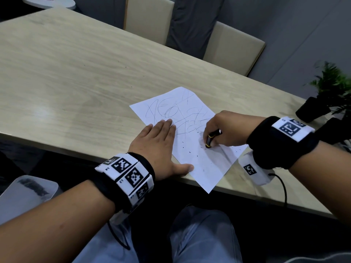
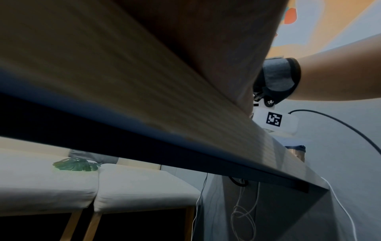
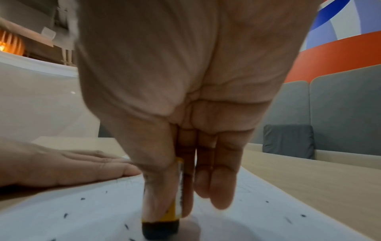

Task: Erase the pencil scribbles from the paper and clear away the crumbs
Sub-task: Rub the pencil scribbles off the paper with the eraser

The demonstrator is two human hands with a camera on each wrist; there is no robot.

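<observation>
Two fingers and the thumb of the right hand (image 1: 222, 128) pinch the eraser (image 3: 163, 223) upright, its black tip pressed on the paper (image 1: 207, 168) right of centre in the head view, with the other fingers (image 3: 220, 184) hanging loosely curled beside it. Left of it, the left hand (image 1: 161, 147) lies flat with straight fingers, pinning the sheet's left edge. Scribbles (image 1: 171, 111) cover the upper half of the sheet and dark crumbs (image 1: 190, 152) dot the lower half. The sheet's lower corner overhangs the table (image 1: 76, 73) edge, so a hard stroke toward that unpinned corner would likely buckle or tear the paper, and a careless sweep could scatter crumbs onto the lap below
</observation>
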